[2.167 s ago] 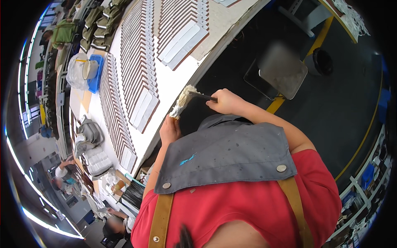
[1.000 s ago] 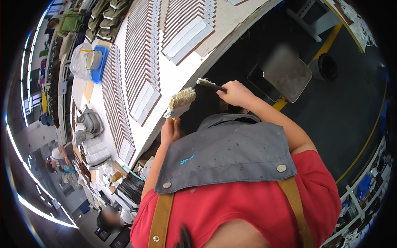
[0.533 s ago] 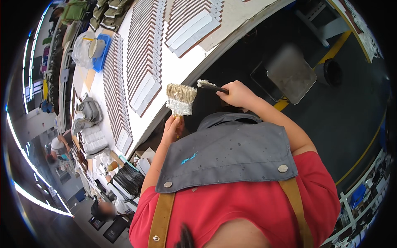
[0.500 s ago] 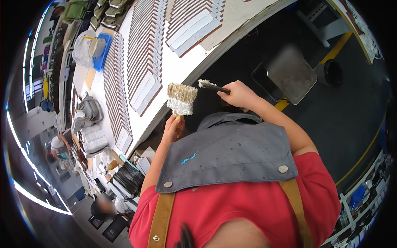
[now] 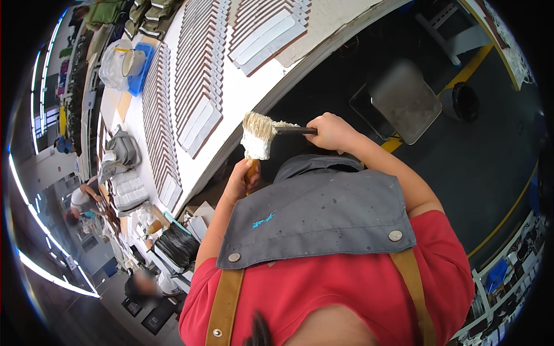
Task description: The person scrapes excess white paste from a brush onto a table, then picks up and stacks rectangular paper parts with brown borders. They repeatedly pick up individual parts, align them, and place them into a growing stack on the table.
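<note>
Over the edge of the long white worktable [image 5: 248, 95], the left hand [image 5: 241, 183] is clenched round the wooden handle of a wide paintbrush [image 5: 257, 138], bristles up and loaded with white paste. The brush looks light, its bristles soft and wet, so the dry handle is the place to hold. The right hand [image 5: 330, 131] grips a thin dark tool [image 5: 295, 130], its tip in the bristles.

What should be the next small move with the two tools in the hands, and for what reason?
Probably draw the dark tool in the right hand across the brush bristles. The left hand holds the brush upright, its bristles loaded with white paste, and the tool's tip already touches them.
</note>
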Motion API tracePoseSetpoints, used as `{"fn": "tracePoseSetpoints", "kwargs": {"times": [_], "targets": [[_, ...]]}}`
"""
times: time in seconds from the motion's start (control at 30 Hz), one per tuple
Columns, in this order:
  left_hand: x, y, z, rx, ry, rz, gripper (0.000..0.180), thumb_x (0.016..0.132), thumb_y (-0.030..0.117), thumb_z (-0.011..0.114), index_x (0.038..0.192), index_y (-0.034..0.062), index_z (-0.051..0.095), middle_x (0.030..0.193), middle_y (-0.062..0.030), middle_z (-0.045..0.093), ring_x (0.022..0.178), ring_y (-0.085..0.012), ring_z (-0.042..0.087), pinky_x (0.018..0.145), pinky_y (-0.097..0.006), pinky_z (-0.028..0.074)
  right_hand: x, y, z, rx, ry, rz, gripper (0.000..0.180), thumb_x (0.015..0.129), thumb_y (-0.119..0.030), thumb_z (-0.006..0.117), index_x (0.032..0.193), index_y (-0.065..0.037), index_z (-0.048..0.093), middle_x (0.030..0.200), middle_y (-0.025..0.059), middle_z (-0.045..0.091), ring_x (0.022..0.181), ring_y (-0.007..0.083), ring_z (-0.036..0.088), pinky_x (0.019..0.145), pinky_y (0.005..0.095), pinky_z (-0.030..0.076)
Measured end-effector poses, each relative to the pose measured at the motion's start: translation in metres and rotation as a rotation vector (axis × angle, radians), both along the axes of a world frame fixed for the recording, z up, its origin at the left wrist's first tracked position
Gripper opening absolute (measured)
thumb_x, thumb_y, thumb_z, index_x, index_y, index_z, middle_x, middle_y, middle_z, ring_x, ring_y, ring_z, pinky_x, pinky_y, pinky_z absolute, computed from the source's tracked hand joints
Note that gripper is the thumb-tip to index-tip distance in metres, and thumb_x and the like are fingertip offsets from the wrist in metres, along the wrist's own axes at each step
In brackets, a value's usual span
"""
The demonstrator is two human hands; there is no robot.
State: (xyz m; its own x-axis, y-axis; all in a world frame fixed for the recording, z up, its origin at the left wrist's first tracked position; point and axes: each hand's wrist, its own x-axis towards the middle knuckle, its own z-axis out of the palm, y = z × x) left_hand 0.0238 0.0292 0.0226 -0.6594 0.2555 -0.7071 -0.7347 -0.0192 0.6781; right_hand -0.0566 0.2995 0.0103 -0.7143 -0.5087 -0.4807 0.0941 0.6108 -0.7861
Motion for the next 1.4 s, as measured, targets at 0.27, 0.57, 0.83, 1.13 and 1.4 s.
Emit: {"fn": "tracePoseSetpoints", "kwargs": {"times": [0.27, 0.57, 0.83, 1.13, 1.4], "targets": [[0.005, -0.007, -0.005, 0.005, 0.011, -0.033, 0.031, 0.084, 0.038, 0.042, 0.075, 0.0086, 0.044, 0.049, 0.0008, 0.037, 0.037, -0.0069, 0.03, 0.033, -0.02, 0.024, -0.006, 0.018, -0.034, 0.132, 0.032, -0.226, 0.025, 0.076, -0.028, 0.056, 0.079, -0.005, 0.064, 0.073, 0.0155, 0.061, 0.071, 0.0312, 0.06, 0.066, 0.0378, 0.048], [0.002, -0.001, 0.003, 0.025, -0.031, -0.01, 0.034, 0.082, 0.041, 0.044, 0.072, 0.008, 0.044, 0.048, 0.0015, 0.036, 0.036, -0.0062, 0.03, 0.033, -0.02, 0.024, 0.019, 0.002, -0.017, -0.151, 0.129, -0.003, 0.022, 0.075, -0.024, 0.057, 0.076, -0.003, 0.064, 0.062, 0.0173, 0.058, 0.06, 0.0328, 0.057, 0.057, 0.0368, 0.045], [0.004, -0.009, -0.005, -0.051, 0.007, -0.076, 0.032, 0.082, 0.038, 0.045, 0.075, 0.0065, 0.046, 0.05, 0.0019, 0.037, 0.038, -0.0056, 0.031, 0.034, -0.02, 0.024, 0.002, 0.006, -0.014, 0.025, 0.041, -0.109, 0.023, 0.076, -0.026, 0.055, 0.078, -0.005, 0.065, 0.066, 0.0151, 0.061, 0.066, 0.0307, 0.06, 0.062, 0.0366, 0.048], [-0.001, -0.01, 0.001, -0.358, 0.472, -0.254, 0.031, 0.083, 0.033, 0.047, 0.08, 0.0028, 0.046, 0.057, 0.0018, 0.041, 0.048, -0.0067, 0.035, 0.044, -0.022, 0.027, 0.006, 0.025, -0.026, -0.072, -0.033, -0.25, 0.024, 0.076, -0.027, 0.057, 0.074, -0.003, 0.063, 0.061, 0.0142, 0.059, 0.059, 0.0309, 0.058, 0.058, 0.0359, 0.047], [-0.002, -0.006, 0.004, -0.354, 0.468, -0.256, 0.035, 0.081, 0.037, 0.046, 0.076, 0.0026, 0.046, 0.057, 0.0007, 0.042, 0.048, -0.0075, 0.036, 0.046, -0.022, 0.029, 0.022, 0.013, -0.014, -0.244, 0.206, 0.034, 0.019, 0.073, -0.022, 0.059, 0.069, -0.004, 0.062, 0.058, 0.016, 0.055, 0.054, 0.0326, 0.054, 0.052, 0.0364, 0.043]]}}
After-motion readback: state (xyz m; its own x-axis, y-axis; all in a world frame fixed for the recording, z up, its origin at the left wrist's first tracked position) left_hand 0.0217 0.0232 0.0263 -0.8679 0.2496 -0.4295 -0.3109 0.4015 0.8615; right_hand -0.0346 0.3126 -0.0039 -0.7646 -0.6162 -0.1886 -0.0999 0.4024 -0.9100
